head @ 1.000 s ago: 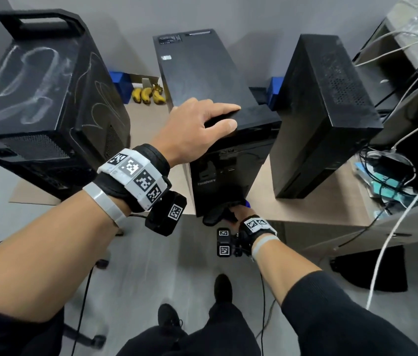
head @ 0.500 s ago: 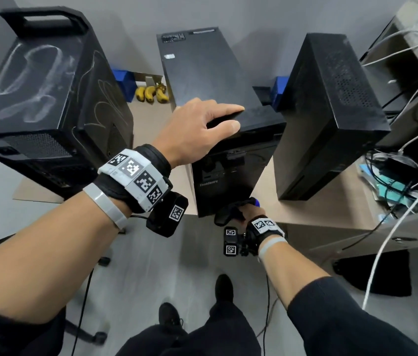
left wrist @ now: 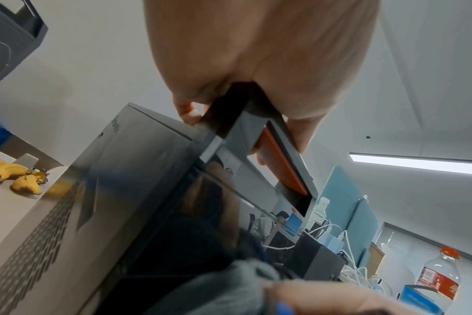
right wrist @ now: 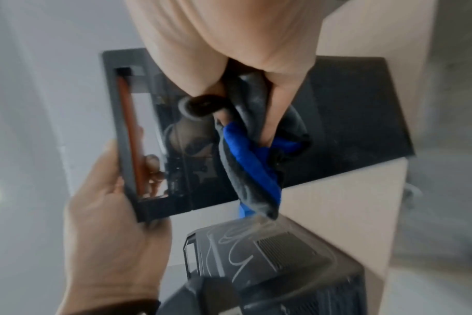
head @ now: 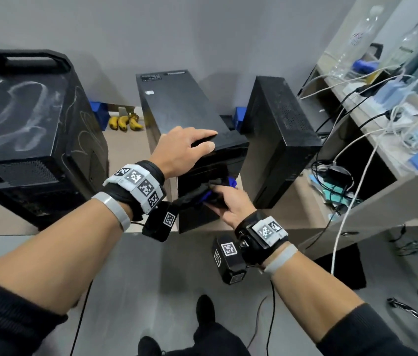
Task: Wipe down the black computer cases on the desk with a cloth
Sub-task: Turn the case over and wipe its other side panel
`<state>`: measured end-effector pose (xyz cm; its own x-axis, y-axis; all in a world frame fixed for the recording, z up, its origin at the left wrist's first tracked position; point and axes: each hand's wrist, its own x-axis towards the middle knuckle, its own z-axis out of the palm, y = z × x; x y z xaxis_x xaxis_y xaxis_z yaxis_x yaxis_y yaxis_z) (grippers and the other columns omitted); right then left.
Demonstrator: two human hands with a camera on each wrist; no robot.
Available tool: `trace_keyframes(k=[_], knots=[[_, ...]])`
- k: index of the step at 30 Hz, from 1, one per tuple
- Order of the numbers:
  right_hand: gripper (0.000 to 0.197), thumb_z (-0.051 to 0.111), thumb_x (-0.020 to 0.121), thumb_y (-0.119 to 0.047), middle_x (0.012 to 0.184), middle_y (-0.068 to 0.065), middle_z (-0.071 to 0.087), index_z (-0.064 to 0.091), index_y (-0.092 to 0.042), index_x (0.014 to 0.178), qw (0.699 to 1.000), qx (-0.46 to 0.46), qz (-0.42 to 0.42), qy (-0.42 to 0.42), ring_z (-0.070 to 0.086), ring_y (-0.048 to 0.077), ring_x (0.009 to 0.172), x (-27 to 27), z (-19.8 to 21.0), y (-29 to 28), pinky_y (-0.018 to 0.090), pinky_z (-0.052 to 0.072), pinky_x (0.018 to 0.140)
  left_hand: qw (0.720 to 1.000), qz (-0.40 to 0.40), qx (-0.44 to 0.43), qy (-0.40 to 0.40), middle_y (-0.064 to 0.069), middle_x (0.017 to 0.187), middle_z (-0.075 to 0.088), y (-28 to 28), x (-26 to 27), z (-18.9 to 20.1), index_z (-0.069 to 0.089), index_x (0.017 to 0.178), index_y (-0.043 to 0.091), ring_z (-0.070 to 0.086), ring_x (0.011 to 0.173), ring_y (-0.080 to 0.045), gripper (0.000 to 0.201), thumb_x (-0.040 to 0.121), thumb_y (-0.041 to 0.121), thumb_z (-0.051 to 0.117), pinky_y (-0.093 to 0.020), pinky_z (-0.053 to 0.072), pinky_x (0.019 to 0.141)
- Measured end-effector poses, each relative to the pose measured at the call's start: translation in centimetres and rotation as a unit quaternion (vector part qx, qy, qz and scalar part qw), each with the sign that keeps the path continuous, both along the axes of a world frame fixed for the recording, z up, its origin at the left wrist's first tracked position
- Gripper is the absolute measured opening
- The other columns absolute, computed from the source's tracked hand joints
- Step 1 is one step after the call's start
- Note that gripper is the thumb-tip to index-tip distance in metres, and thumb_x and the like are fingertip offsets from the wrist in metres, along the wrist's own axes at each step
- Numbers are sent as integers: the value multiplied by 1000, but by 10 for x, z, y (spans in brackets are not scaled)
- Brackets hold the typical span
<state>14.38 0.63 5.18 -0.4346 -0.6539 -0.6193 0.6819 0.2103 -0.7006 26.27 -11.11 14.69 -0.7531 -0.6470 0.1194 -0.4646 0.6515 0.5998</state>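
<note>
Right hand (head: pixel 231 201), near, 6 o'clock: fingers bunched round crumpled grey-and-blue cloth (head: pixel 204 195), pressing it on glossy front of middle black tower case (head: pixel 184 116). Left hand (head: pixel 184 150) at 12, draped flat over top front edge. Case upright on beige desk (head: pixel 123 145), long top running away.

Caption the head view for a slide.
Left hand steadies the middle computer case while right hand wipes its front with a cloth.

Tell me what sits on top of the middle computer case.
The left hand rests on the front end of the middle computer case, fingers over its front edge. Small labels show near the back edge. Whatever lies under the palm is hidden.
</note>
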Motion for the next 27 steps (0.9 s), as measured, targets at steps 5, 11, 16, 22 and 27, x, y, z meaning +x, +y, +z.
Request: trace_keyframes(k=[5, 11, 16, 22, 27], knots=[[32, 64, 86, 7, 105, 21, 70, 62, -5, 115, 996, -31, -67, 40, 70, 31, 87, -30, -3, 3, 44, 61, 67, 1000, 6, -4, -6, 4, 122, 67, 0, -1, -1, 57, 137, 43, 56, 118, -24, 59, 86, 65, 35, -53, 41, 103], [32, 62, 80, 4, 104, 26, 66, 58, -7, 110, 985, 98, -110, 87, 66, 35, 83, -14, -71, -3, 47, 60, 60, 1000, 9, -10, 0, 4, 115, 68, 1, 0, -2, 57, 136, 42, 57, 113, -24, 56, 89, 63, 35, -52, 43, 100], [32, 60, 89, 6, 105, 25, 65, 55, -1, 121, 997, 72, 14, -33, 67, 34, 78, 58, -83, -18, 39, 58, 51, 1000, 10, -14, -7, 6, 117, 67, 2, 2, 0, 56, 137, 42, 56, 114, -23, 56, 90, 63, 34, -54, 42, 100], [28, 60, 89, 8, 97, 21, 66, 56, -3, 114, 998, 55, -15, -29, 67, 32, 77, 45, -100, -13, 39, 58, 54, 1000, 9, -6, 2, 3, 115, 68, 4, 0, -1, 56, 138, 38, 56, 112, -23, 63, 87, 65, 31, -52, 44, 98], [17, 62, 89, 9, 82, 13, 62, 57, -7, 86, 987, 151, 50, -11, 61, 24, 70, 58, -148, -21, 49, 58, 83, 1000, 15, -9, 12, 6, 115, 69, 1, -1, -6, 57, 137, 38, 58, 110, -20, 58, 91, 63, 33, -50, 46, 95]])
